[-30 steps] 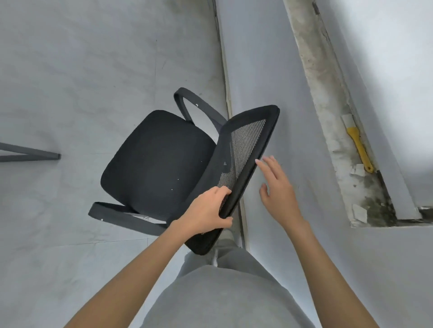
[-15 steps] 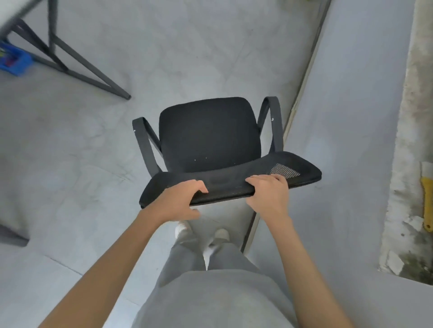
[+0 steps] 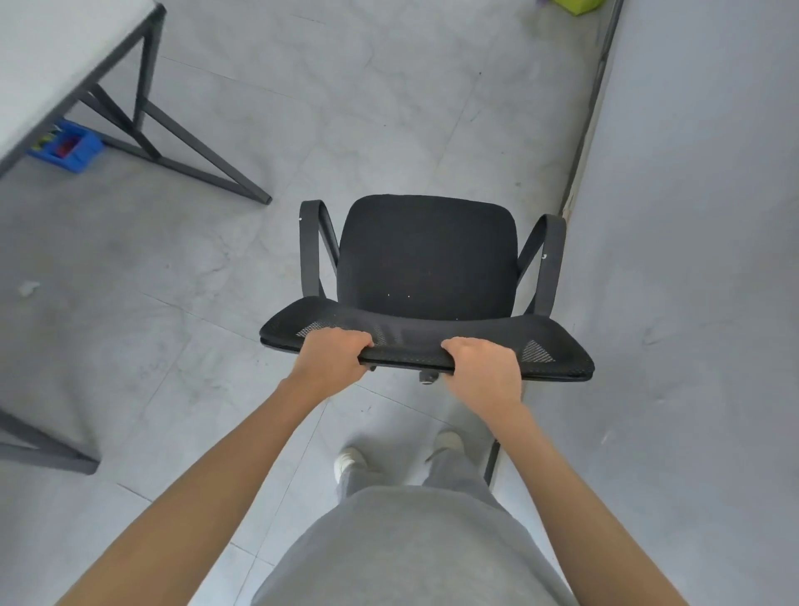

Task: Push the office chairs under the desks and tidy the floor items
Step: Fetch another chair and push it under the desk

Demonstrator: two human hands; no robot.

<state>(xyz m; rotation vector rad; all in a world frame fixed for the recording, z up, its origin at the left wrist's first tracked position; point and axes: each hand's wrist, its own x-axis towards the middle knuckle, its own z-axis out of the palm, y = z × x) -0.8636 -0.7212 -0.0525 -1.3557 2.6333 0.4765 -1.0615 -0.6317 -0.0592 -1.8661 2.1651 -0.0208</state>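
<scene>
Chair: one; two hands, left, right, gripping mesh backrest.

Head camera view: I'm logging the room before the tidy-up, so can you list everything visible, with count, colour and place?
black mesh-back office chair: 1, black, centre, on the floor beside the right wall
grey-topped desk with black metal legs: 1, grey and black, upper left
blue plastic bin: 1, blue, on the floor under the desk
lime-green object: 1, green, top edge by the wall, cut off
small white scrap: 1, white, on the floor at left
grey wall: 1, grey, right side
white shoes: 2, white, below the chair
left hand: 1, grips the chair's backrest top
right hand: 1, grips the backrest top
</scene>
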